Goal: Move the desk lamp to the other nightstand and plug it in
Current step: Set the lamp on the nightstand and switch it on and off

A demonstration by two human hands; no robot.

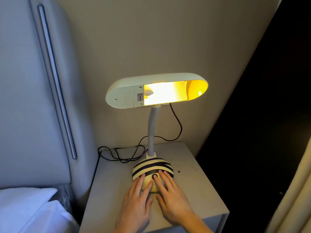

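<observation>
The desk lamp stands lit on a grey nightstand (198,195). Its white oblong shade (127,93) glows yellow inside, a grey flexible neck (152,130) rises from a dome base (156,166) striped cream and dark. My left hand (136,199) lies flat on the base's front left, fingers spread. My right hand (171,195) rests on its front right, one fingertip on the dark oval button. A black cord (127,153) loops on the nightstand behind the base and rises behind the shade.
A padded grey headboard (33,98) with a metal strip stands to the left, with a white pillow (25,209) below it. A beige wall is behind. A dark panel (269,115) and a pale curtain (294,199) are on the right. Dark crumbs lie right of the base.
</observation>
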